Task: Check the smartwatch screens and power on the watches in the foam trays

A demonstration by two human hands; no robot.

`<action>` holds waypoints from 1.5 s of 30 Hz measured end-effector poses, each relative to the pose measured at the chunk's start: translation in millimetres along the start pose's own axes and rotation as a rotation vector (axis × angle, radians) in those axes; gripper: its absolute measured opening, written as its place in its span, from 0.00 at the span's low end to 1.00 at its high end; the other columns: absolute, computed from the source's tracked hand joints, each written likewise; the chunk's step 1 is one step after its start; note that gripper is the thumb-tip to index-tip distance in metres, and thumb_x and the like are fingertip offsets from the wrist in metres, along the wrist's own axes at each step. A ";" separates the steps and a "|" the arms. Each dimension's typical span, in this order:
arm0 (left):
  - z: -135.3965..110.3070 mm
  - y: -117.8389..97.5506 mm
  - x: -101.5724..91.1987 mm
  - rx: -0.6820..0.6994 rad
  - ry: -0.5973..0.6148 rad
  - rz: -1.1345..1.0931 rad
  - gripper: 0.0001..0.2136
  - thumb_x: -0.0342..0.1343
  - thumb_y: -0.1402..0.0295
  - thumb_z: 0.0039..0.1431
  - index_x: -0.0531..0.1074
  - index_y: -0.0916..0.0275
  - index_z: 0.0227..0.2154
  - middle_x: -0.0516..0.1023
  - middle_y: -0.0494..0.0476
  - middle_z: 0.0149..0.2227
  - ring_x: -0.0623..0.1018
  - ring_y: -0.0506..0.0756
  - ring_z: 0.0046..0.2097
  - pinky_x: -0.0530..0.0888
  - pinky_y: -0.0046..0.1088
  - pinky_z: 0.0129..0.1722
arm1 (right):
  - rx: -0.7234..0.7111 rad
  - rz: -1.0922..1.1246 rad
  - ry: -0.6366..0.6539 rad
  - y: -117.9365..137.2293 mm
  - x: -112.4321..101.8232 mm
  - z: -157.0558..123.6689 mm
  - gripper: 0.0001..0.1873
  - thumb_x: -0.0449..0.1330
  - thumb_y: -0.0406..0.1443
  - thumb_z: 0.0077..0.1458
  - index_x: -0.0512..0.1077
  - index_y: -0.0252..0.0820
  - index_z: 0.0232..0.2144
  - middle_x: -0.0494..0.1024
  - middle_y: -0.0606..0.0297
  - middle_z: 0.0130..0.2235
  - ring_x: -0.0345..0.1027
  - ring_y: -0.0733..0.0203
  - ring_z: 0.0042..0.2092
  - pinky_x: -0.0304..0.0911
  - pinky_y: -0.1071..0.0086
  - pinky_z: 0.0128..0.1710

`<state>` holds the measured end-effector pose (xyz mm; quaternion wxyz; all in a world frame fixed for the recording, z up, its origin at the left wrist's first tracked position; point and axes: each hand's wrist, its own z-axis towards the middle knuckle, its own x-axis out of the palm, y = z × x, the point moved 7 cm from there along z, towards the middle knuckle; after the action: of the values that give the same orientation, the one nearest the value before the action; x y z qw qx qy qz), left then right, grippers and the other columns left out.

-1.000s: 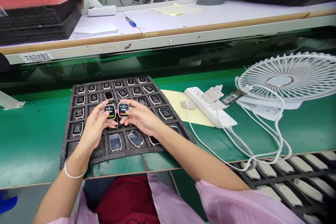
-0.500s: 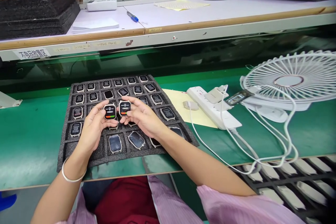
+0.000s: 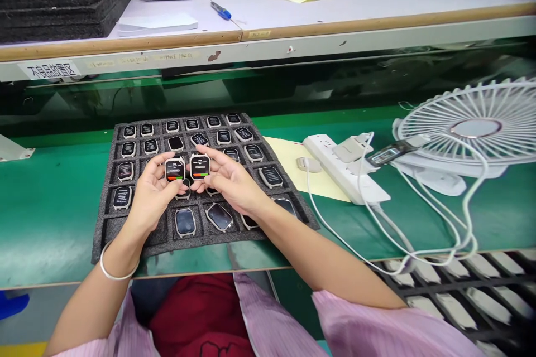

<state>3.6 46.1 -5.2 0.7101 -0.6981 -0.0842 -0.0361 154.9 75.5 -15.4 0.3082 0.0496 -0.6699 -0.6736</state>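
My left hand [image 3: 153,195] is closed on a smartwatch case [image 3: 175,169] without a strap, its thumb over the lower edge of the lit screen. In my right hand [image 3: 230,181] is a second smartwatch case [image 3: 200,167], gripped by its sides. Both screens are lit, with white text and a red-and-green bar at the bottom. The two watches are side by side, just above a dark grey foam tray [image 3: 163,245]. Several more watch cases lie in its compartments, such as a dark-screened watch [image 3: 185,222] in the front row. My hands and forearms hide part of the tray.
Right of the tray are a yellow sheet [image 3: 288,164], a white power strip [image 3: 343,170] with looping cables, and a white fan [image 3: 469,128]. Behind runs a raised shelf [image 3: 293,17] with a blue pen [image 3: 221,10]. Another tray [image 3: 456,284] sits below the bench edge at right.
My left thumb has moved down and right, from the watch's left side to the lower right of its screen. My right hand still holds its watch. The whole view has shifted slightly.
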 end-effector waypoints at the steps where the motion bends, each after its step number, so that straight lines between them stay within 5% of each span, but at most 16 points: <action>1: 0.0 0.0 0.1 0.001 0.000 0.001 0.27 0.68 0.72 0.46 0.67 0.62 0.51 0.80 0.56 0.43 0.79 0.48 0.28 0.81 0.25 0.32 | 0.000 -0.006 -0.001 0.1 0.0 0.0 0.35 0.60 0.29 0.52 0.61 0.43 0.63 0.78 0.66 0.40 0.77 0.62 0.36 0.74 0.65 0.39; 10: -1.2 -2.8 1.7 0.008 -0.013 -0.024 0.26 0.67 0.70 0.47 0.68 0.62 0.50 0.80 0.54 0.41 0.81 0.49 0.28 0.81 0.25 0.32 | 0.000 0.014 -0.005 3.2 2.3 0.2 0.33 0.64 0.31 0.51 0.62 0.43 0.60 0.78 0.68 0.38 0.76 0.63 0.34 0.72 0.69 0.35; 15: -2.0 -2.3 -1.6 -0.026 -0.052 -0.025 0.19 0.62 0.63 0.53 0.71 0.63 0.47 0.78 0.50 0.34 0.81 0.51 0.26 0.81 0.27 0.27 | 0.027 -0.038 -0.065 2.5 -3.3 1.5 0.19 0.66 0.39 0.55 0.68 0.41 0.46 0.79 0.67 0.35 0.70 0.70 0.24 0.61 0.76 0.22; 20: -2.5 -6.0 -2.2 0.032 -0.055 0.078 0.17 0.66 0.64 0.50 0.72 0.64 0.42 0.76 0.48 0.29 0.73 0.45 0.20 0.73 0.18 0.19 | 0.073 -0.029 -0.049 -2.1 -3.0 2.2 0.17 0.65 0.41 0.56 0.67 0.41 0.44 0.79 0.67 0.33 0.69 0.69 0.22 0.59 0.77 0.19; 25: 1.2 -1.6 2.7 0.009 -0.014 0.049 0.26 0.69 0.70 0.43 0.69 0.62 0.47 0.78 0.53 0.39 0.76 0.45 0.27 0.77 0.20 0.26 | 0.122 0.082 0.005 -5.9 2.2 2.1 0.24 0.60 0.34 0.53 0.65 0.41 0.53 0.78 0.68 0.32 0.77 0.61 0.31 0.70 0.69 0.30; 30: -5.7 -7.2 0.1 -0.034 0.051 -0.005 0.31 0.69 0.70 0.43 0.64 0.61 0.51 0.77 0.57 0.44 0.79 0.49 0.31 0.81 0.27 0.33 | 0.039 0.011 0.072 -0.4 8.4 1.4 0.37 0.64 0.30 0.48 0.58 0.47 0.59 0.77 0.68 0.40 0.76 0.63 0.34 0.72 0.68 0.35; 33: -27.8 -22.2 -22.2 -0.024 0.118 0.123 0.28 0.68 0.66 0.47 0.65 0.62 0.51 0.78 0.58 0.45 0.80 0.52 0.33 0.80 0.30 0.34 | 0.034 -0.119 0.146 -3.0 18.8 -5.8 0.35 0.66 0.33 0.51 0.57 0.48 0.58 0.74 0.64 0.46 0.75 0.64 0.33 0.72 0.67 0.35; 36: -60.2 -41.5 -72.3 0.088 0.020 0.432 0.24 0.67 0.63 0.51 0.68 0.61 0.50 0.79 0.57 0.42 0.79 0.55 0.39 0.78 0.30 0.38 | -0.024 -0.403 0.195 -5.7 37.5 -19.2 0.27 0.62 0.34 0.55 0.60 0.46 0.56 0.74 0.61 0.45 0.76 0.60 0.38 0.73 0.62 0.39; 38: -82.0 -48.0 -106.0 0.138 -0.057 0.679 0.22 0.66 0.61 0.53 0.70 0.60 0.49 0.78 0.57 0.41 0.77 0.55 0.38 0.77 0.32 0.39 | -0.177 -0.727 0.217 -2.2 57.9 -29.9 0.24 0.63 0.35 0.55 0.65 0.43 0.54 0.74 0.54 0.50 0.74 0.51 0.49 0.71 0.54 0.48; 42: -106.2 -37.5 -138.0 0.179 -0.002 0.970 0.20 0.65 0.58 0.56 0.74 0.57 0.50 0.78 0.58 0.43 0.74 0.58 0.42 0.74 0.38 0.46 | -0.463 -1.319 0.194 -1.1 102.4 -45.1 0.21 0.67 0.38 0.53 0.74 0.38 0.49 0.65 0.43 0.63 0.53 0.32 0.67 0.40 0.29 0.64; 45: -106.1 -21.7 -137.0 0.221 0.080 1.055 0.19 0.63 0.59 0.59 0.75 0.53 0.52 0.75 0.58 0.46 0.71 0.61 0.50 0.70 0.42 0.54 | -0.417 -1.483 0.232 -14.8 120.5 -43.3 0.22 0.67 0.42 0.54 0.76 0.40 0.50 0.63 0.45 0.66 0.44 0.28 0.70 0.25 0.23 0.62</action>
<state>-127.5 -69.3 -8.3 0.7036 -0.5649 0.3018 0.3078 73.6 -21.6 8.3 -0.1519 0.4958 -0.2845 -0.8064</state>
